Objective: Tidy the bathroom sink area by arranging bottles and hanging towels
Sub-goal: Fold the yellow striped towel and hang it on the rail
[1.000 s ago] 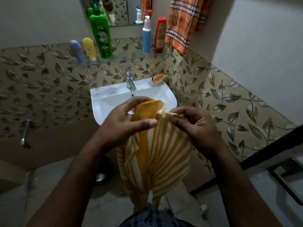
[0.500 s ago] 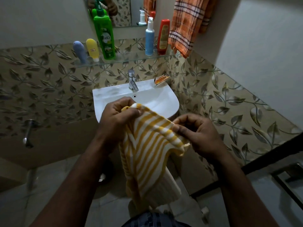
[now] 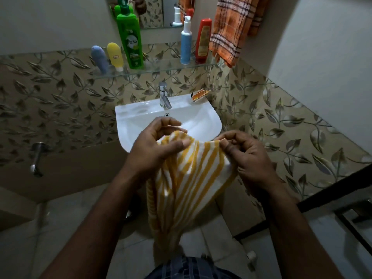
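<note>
Unfolded further, towel [image 3: 191,178] pinched by left hand [image 3: 153,150] and right hand [image 3: 249,158], bottom indistinct.

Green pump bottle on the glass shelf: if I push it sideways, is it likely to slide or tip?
The green pump bottle is the tallest thing on the glass shelf, so a push near its pump would probably tip it. Pushed low, it may slide on the smooth glass. The yellow tube stands close beside it and could get knocked.
</note>
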